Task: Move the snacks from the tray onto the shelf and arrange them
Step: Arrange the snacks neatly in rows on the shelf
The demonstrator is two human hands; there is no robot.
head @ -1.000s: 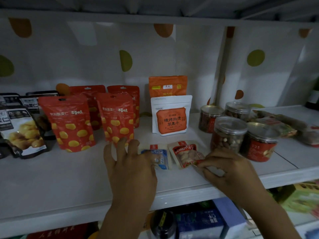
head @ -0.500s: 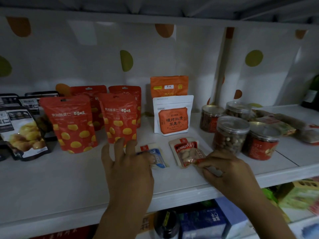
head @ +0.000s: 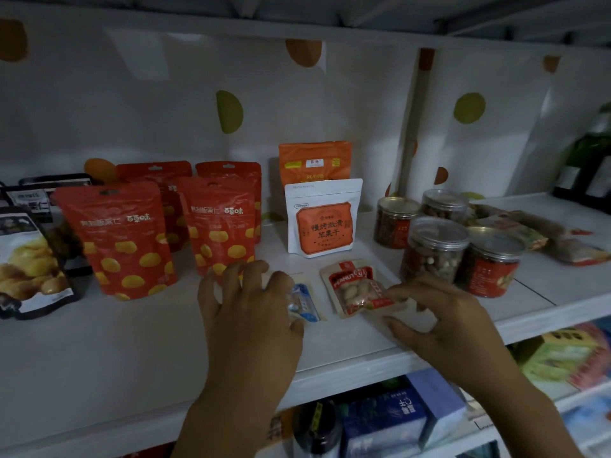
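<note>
Two small flat snack packets lie on the white shelf (head: 99,342) near its front edge. My left hand (head: 251,312) arches over the blue-and-white packet (head: 305,304), with forefinger and thumb closed on its left end, and covers most of it. My right hand (head: 443,320) pinches the lower right corner of the red peanut packet (head: 352,287) between thumb and forefinger. The two packets lie side by side, a small gap apart. No tray is in view.
Red chestnut pouches (head: 125,239) stand at the left, and dark pouches (head: 29,266) beyond them. A white and orange pouch (head: 322,223) stands behind the packets. Several clear jars (head: 433,249) stand close to the right, with flat wrapped snacks (head: 515,226) further right. Boxes (head: 396,421) fill the shelf below.
My left hand's fingers, straight before, have curled over the blue packet. The peanut packet has turned slightly under my right hand's pinch. Both hands stay at the same spots.
</note>
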